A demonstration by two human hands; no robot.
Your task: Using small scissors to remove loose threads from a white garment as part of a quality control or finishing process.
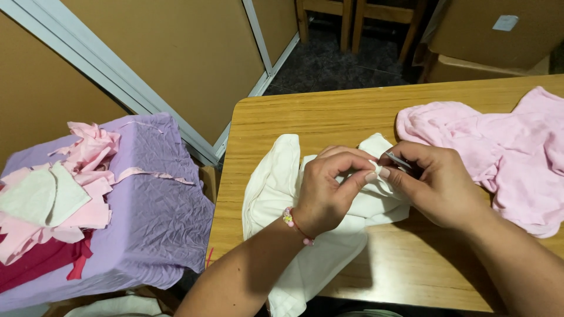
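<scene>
Head view: white cloth [276,194] pinched between both hands.

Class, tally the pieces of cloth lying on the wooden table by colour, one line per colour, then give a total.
White garment, pinched by the left hand and the right hand: 1
Pink garment: 1
Total on the table: 2

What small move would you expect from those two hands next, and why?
Probably a short snip or pick at the pinched fold: the left hand pinches the white garment taut, while the right hand holds a small metal tool right at that spot.
</scene>
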